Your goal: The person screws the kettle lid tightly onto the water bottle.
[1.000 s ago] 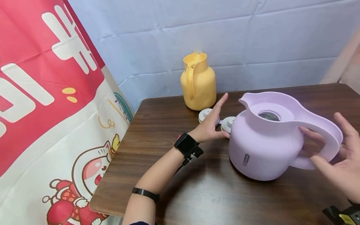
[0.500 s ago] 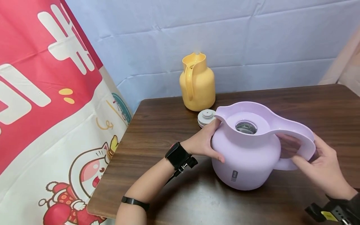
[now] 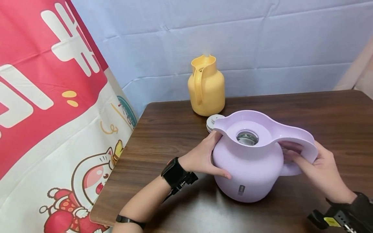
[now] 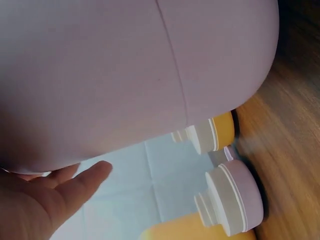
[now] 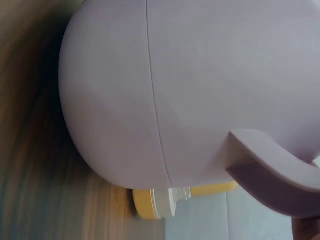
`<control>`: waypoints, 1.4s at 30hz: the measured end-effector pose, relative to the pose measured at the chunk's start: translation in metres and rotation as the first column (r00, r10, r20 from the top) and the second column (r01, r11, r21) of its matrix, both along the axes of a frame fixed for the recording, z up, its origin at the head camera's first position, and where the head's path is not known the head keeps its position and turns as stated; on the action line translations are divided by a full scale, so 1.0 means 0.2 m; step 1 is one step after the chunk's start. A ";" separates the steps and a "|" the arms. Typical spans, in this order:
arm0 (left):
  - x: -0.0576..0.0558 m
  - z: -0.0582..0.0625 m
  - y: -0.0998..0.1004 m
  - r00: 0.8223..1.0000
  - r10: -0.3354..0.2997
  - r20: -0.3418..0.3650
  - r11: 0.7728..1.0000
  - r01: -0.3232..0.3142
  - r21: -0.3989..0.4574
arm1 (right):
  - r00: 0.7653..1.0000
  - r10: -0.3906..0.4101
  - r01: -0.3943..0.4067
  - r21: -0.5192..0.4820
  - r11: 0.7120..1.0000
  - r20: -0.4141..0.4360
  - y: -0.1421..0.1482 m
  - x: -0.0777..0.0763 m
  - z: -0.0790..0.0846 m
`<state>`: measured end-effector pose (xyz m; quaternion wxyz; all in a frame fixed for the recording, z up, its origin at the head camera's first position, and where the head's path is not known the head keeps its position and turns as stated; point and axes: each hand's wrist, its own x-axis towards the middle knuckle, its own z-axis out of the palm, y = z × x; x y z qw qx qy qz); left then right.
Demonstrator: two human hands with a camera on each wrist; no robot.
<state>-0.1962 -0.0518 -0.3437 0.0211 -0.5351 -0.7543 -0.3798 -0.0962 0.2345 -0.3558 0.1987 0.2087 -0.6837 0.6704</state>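
A lilac vacuum jug [image 3: 247, 171] stands upright on the dark wooden table, its top uncovered and the round inner mouth [image 3: 247, 137] showing. Against its left side, below the spout, lies my left hand [image 3: 202, 157], thumb across the front and the other fingers partly hidden behind the body. My right hand [image 3: 317, 168] grips the handle [image 3: 300, 135], with the thumb through the loop. Just behind the jug are two stoppers: a lilac and white one [image 4: 235, 200] and a yellow and white one [image 4: 215, 134], the latter hidden by the jug in the head view.
A yellow jug [image 3: 207, 89] stands at the back of the wooden table [image 3: 163, 136], near a pale blue cloth backdrop [image 3: 163, 48]. To the left hangs a red and white printed cloth [image 3: 75, 129]. The table's left edge runs beside my left forearm.
The lilac jug has shifted left and closer to me and now covers one stopper. My left hand, apart from it before, has come against its side; my right hand has tightened round the handle.
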 end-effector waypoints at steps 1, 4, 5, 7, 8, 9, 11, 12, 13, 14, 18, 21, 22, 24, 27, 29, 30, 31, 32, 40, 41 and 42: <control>0.01 0.00 -0.01 1.000 0.010 0.003 1.000 -0.010 -0.003 | 0.999 -0.048 0.047 0.038 0.998 0.011 -0.01 0.00 0.00; 0.04 0.00 -0.02 1.000 0.022 0.017 1.000 -0.022 -0.004 | 0.975 -0.221 0.212 0.169 0.963 0.034 -0.04 0.01 0.00; 0.05 0.00 -0.03 0.999 0.027 0.020 1.000 -0.027 -0.004 | 0.960 -0.278 0.265 0.208 0.942 0.033 -0.05 0.01 0.00; 0.07 -0.01 -0.05 0.999 0.032 0.018 0.999 -0.032 0.000 | 0.945 -0.327 0.312 0.245 0.918 0.025 -0.06 0.02 -0.01; 0.08 -0.01 -0.05 0.999 0.035 0.017 0.999 -0.035 0.003 | 0.941 -0.338 0.320 0.259 0.911 0.028 -0.06 0.02 -0.02; 0.09 -0.01 -0.06 0.999 0.038 0.013 0.999 -0.038 0.006 | 0.940 -0.340 0.321 0.265 0.909 0.029 -0.07 0.03 -0.02; 0.11 -0.01 -0.07 0.999 0.047 0.007 0.999 -0.047 0.008 | 0.942 -0.333 0.313 0.272 0.910 0.031 -0.07 0.04 -0.03; 0.12 -0.01 -0.07 0.999 0.049 0.004 0.999 -0.049 0.009 | 0.947 -0.320 0.299 0.273 0.914 0.034 -0.07 0.04 -0.03; 0.12 -0.02 -0.08 0.999 0.047 0.002 0.999 -0.047 0.012 | 0.950 -0.312 0.293 0.268 0.918 0.031 -0.07 0.04 -0.04; 0.12 -0.02 -0.08 0.999 0.046 0.002 0.999 -0.046 0.014 | 0.955 -0.294 0.275 0.259 0.926 0.034 -0.07 0.04 -0.04; 0.09 -0.02 -0.10 1.000 0.006 -0.012 1.000 -0.006 -0.003 | 0.966 -0.256 0.245 0.219 0.944 0.022 -0.07 0.04 -0.03; 0.02 -0.02 -0.13 0.998 -0.055 0.025 0.998 0.054 0.037 | 0.974 -0.226 0.217 0.192 0.957 0.027 -0.07 0.04 -0.04; -0.02 -0.02 -0.14 0.998 -0.057 0.034 0.997 0.055 0.060 | 0.975 -0.221 0.212 0.193 0.958 0.029 -0.07 0.04 -0.04; -0.10 -0.04 -0.16 0.998 -0.025 0.050 0.993 0.019 0.121 | 0.980 -0.197 0.187 0.174 0.967 0.040 -0.07 0.04 -0.05; -0.24 -0.07 -0.18 0.994 0.099 0.041 0.982 -0.104 0.160 | 0.982 -0.184 0.175 0.161 0.971 0.044 -0.06 0.04 -0.06; -0.33 -0.10 -0.18 0.983 0.181 0.036 0.974 -0.184 0.128 | 0.983 -0.179 0.170 0.149 0.974 0.049 -0.06 0.05 -0.06; -0.38 -0.12 -0.18 0.977 0.213 0.027 0.972 -0.214 0.092 | 0.986 -0.160 0.152 0.124 0.981 0.053 -0.06 0.05 -0.07; -0.42 -0.14 -0.18 0.970 0.242 0.016 0.969 -0.243 0.045 | 0.986 -0.158 0.150 0.123 0.981 0.054 -0.06 0.05 -0.07; -0.45 -0.16 -0.18 0.963 0.271 0.001 0.962 -0.271 -0.014 | 0.988 -0.145 0.138 0.112 0.984 0.053 -0.06 0.05 -0.07; -0.63 -0.30 -0.13 0.919 0.392 -0.050 0.858 -0.384 -0.341 | 0.977 -0.209 0.200 0.185 0.962 0.034 -0.07 0.05 -0.05; -0.65 -0.30 -0.12 0.916 0.399 -0.046 0.851 -0.389 -0.352 | 0.981 -0.189 0.180 0.168 0.969 0.038 -0.07 0.05 -0.05; -0.67 -0.31 -0.11 0.915 0.402 -0.039 0.849 -0.388 -0.359 | 0.986 -0.162 0.154 0.143 0.978 0.044 -0.07 0.05 -0.05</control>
